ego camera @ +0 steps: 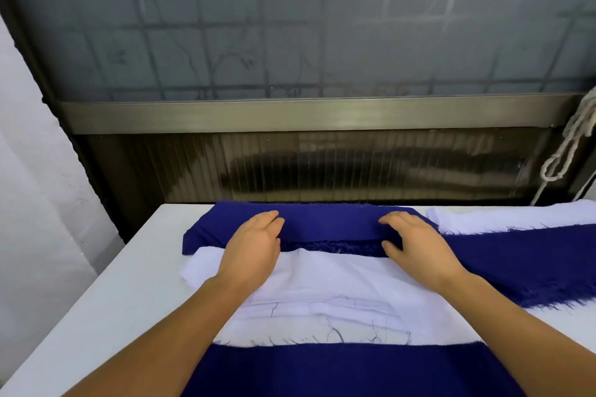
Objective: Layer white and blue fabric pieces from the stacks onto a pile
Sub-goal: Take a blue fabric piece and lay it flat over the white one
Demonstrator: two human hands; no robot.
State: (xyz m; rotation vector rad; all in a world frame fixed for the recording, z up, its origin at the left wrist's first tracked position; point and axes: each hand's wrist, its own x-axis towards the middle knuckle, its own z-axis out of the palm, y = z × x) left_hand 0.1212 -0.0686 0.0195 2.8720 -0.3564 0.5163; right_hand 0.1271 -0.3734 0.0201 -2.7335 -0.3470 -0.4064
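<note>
**Head view: both hands flat on the blue piece**

Fingers [271, 219] of the left hand [253, 250] lay straight and close together on the blue fabric piece [322, 222]; the right hand [416, 243] pressed it too, thumb hooked at its frayed near edge. That piece lay across the far end of the pile [322, 287], over white cloth, on the desk [106, 293]. It looked soft, light and limp, so its corners seemed the best hold.
</note>
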